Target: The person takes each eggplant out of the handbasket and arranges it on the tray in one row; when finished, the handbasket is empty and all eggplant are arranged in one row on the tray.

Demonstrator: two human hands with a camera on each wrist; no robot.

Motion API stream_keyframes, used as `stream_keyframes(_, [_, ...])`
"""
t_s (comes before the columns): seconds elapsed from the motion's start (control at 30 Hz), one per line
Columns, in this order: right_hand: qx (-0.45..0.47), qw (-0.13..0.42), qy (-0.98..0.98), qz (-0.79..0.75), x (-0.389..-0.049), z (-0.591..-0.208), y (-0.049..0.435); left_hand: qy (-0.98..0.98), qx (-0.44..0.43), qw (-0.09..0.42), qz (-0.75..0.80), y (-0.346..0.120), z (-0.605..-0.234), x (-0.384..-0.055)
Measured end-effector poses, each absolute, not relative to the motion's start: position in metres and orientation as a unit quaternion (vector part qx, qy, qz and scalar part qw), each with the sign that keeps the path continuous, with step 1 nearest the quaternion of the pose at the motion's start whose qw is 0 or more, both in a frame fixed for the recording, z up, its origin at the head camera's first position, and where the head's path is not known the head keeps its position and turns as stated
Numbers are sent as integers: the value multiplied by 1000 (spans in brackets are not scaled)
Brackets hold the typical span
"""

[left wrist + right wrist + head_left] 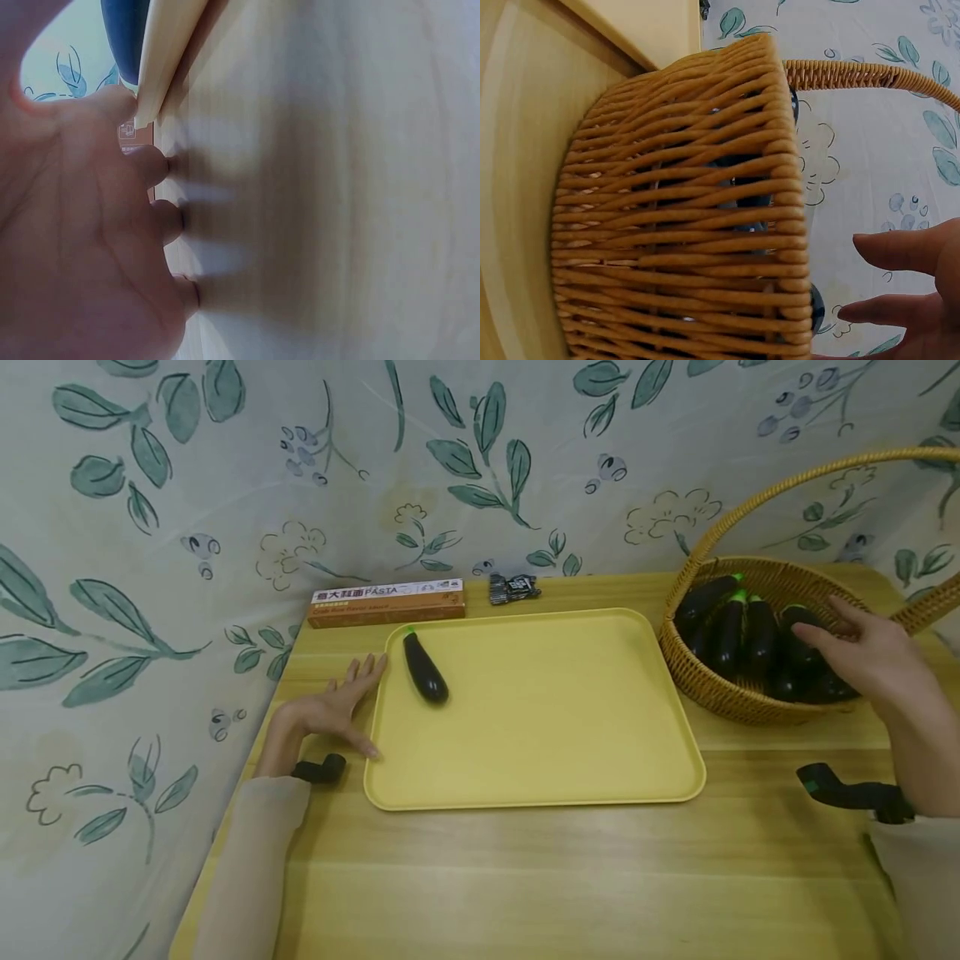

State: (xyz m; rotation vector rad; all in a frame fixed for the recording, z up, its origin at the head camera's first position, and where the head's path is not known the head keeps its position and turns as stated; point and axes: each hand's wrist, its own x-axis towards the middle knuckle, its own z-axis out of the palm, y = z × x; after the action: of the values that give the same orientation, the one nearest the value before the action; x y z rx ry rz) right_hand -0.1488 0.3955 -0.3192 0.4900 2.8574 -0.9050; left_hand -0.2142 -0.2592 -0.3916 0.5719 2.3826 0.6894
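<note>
A yellow tray point(555, 718) lies on the wooden table, with one dark eggplant point(425, 672) near its upper left corner. My left hand point(324, 713) rests at the tray's left edge, fingers spread and touching the table in the left wrist view. To the right stands a wicker basket point(701, 681) holding several eggplants point(761, 631). Over its right part is my right hand point(877, 652), thumb and fingers apart. The right wrist view shows the hand point(922, 285) just past the basket rim, nothing held between thumb and fingers; some fingertips are hidden.
A pasta box point(386, 604) and a small black packet point(513, 588) lie behind the tray. The basket's tall arched handle point(810, 472) rises at the right. A leaf-patterned cloth point(360, 485) hangs behind the table and to its left.
</note>
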Motion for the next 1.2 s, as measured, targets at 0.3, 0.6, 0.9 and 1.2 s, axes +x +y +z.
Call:
stream_keyframes(0.3, [177,90,925,-324,-162,-328,409,891,212,299,266,-259,-391,-213])
stream_keyframes(0.6, [177,87,910,-364,-162,-341,414,893,209,301,263,-259,-391,-213])
stream_keyframes(0.9, [191,18,904,-381,-157,-345,412,892,207,301,265,-259,-391,-213])
stream_keyframes(1.2, [238,-64,850,-466,-148,-327,390,891,211,298,271,-261,-394,-214])
